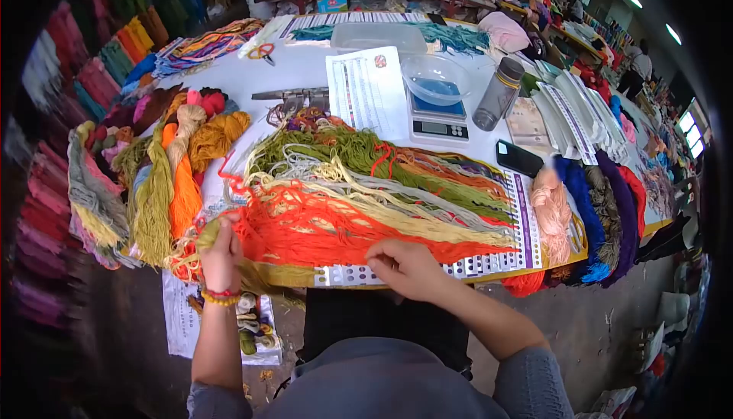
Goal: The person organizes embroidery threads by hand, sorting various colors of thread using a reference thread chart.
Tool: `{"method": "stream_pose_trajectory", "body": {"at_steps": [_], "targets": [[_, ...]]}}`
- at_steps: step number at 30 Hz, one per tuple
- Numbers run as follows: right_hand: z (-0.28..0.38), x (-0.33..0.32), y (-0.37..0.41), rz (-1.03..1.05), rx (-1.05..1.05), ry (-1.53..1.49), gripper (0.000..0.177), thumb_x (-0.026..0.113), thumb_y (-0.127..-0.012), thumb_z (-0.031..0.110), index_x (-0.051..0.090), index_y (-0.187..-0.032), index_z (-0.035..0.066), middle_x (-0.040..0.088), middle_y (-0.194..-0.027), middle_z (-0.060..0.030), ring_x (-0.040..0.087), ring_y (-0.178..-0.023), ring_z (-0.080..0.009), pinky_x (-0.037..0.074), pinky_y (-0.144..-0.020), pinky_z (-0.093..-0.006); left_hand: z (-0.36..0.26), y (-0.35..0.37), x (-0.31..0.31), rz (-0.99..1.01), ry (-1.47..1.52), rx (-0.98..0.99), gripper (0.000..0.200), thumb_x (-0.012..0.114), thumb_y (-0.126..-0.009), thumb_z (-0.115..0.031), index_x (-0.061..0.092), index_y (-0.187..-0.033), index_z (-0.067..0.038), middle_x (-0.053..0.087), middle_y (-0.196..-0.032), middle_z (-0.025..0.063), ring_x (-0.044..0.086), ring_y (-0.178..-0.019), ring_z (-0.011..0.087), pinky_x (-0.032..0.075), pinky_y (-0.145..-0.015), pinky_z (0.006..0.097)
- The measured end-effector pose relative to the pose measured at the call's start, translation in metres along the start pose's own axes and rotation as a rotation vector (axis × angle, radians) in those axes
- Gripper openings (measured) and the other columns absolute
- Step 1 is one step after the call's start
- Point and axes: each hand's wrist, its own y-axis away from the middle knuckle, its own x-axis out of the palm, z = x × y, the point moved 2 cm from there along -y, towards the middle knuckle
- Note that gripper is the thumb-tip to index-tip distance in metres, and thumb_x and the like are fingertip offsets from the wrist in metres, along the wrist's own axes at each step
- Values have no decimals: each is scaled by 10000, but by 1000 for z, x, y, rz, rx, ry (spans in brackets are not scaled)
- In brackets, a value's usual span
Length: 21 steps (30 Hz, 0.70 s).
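Note:
My left hand grips a bundle of olive-green yarn at the near left edge of the table, fingers closed around its top end. My right hand rests on a long colour sample card with small swatch squares, fingertips pinching at strands near the card's front edge. Between and behind the hands lies a spread of orange yarn, cream yarn and green yarn laid across the card.
Hanks of yarn are piled at the left, more skeins at the right. Behind stand a digital scale with a clear bowl, a printed sheet, a bottle, a phone, scissors. Yarn racks line the left wall.

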Motion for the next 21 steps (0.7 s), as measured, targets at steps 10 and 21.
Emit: {"method": "stream_pose_trajectory", "body": {"at_steps": [10, 21], "targets": [[-81, -1, -101, -303, -128, 582, 301, 590, -750, 281, 555, -967, 75, 519, -906, -98, 500, -871, -265, 393, -734, -379, 86, -66, 50, 34, -1238, 781, 251, 448, -866, -193, 583, -765, -6, 583, -674, 156, 560, -608, 321, 453, -568, 407], [-86, -2, -120, -294, 1, 598, 277, 581, -756, 295, 561, -953, 102, 530, -883, -77, 501, -867, -252, 364, -731, -384, 115, -63, 41, -5, -1358, 619, 275, 469, -867, -240, 625, -851, -14, 622, -755, 149, 606, -644, 289, 476, -568, 386]]}}
